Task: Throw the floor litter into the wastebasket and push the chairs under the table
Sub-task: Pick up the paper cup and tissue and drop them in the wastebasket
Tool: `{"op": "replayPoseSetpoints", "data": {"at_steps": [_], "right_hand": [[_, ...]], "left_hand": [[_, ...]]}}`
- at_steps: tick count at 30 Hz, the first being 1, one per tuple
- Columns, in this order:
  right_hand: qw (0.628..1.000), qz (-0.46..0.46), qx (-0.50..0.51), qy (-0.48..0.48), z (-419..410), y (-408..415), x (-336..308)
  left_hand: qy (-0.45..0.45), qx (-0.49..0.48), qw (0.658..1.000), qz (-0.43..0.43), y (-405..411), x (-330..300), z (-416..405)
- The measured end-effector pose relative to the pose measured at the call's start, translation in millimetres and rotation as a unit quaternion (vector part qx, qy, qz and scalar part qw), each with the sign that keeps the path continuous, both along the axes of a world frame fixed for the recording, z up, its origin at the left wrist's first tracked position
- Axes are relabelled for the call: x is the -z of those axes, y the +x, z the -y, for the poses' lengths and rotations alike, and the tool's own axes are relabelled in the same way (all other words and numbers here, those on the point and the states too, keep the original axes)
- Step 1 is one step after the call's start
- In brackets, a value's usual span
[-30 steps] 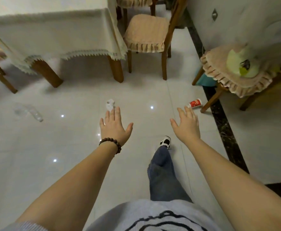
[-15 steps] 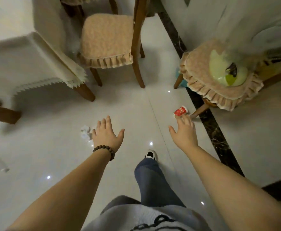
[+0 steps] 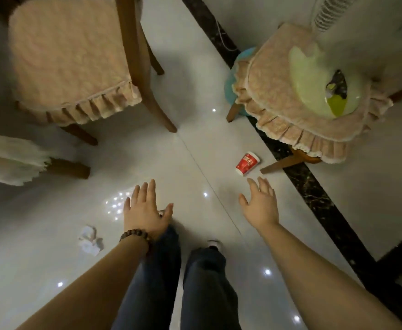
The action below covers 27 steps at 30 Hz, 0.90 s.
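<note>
A red paper cup lies on its side on the pale tiled floor, a short way beyond my right hand, which is open with fingers spread and holds nothing. My left hand, with a bead bracelet at the wrist, is open too, palm down above my legs. A crumpled white tissue lies on the floor to the left of that hand. A wooden chair with a beige frilled cushion stands pulled out at upper left. Beside it hangs the white tablecloth's edge. No wastebasket that I can make out.
A second cushioned chair stands at upper right with a pale green object on its seat; one of its legs ends close to the cup. A teal object shows behind that chair. A dark marble strip crosses the floor diagonally.
I have stepped forward, so the cup and both chairs are nearer and larger. The tissue has slid from ahead of my left hand to beside and behind it. Both hands stay open.
</note>
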State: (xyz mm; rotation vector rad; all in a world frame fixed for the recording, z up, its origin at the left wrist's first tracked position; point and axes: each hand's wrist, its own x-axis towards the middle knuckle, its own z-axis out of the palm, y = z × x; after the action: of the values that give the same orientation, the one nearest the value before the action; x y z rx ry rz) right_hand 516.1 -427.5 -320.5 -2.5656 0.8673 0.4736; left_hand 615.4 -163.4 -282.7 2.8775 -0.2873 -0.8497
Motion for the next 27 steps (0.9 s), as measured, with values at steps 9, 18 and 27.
{"op": "replayPoseSetpoints", "data": {"at_steps": [9,18,27], "right_hand": [[0.985,0.008,0.173,-0.005,71.0,63.9,255.1],[0.961,0.014,0.277,-0.018,126.4,101.3,426.2],[0.963,0.078,0.256,-0.005,118.8,106.6,442.0]], "left_hand": [[-0.013,0.088,0.996,0.032,101.8,224.8,69.0],[-0.037,0.121,0.989,0.076,132.7,384.5,136.0],[-0.032,0.084,0.991,0.097,124.9,408.3,112.0]]}}
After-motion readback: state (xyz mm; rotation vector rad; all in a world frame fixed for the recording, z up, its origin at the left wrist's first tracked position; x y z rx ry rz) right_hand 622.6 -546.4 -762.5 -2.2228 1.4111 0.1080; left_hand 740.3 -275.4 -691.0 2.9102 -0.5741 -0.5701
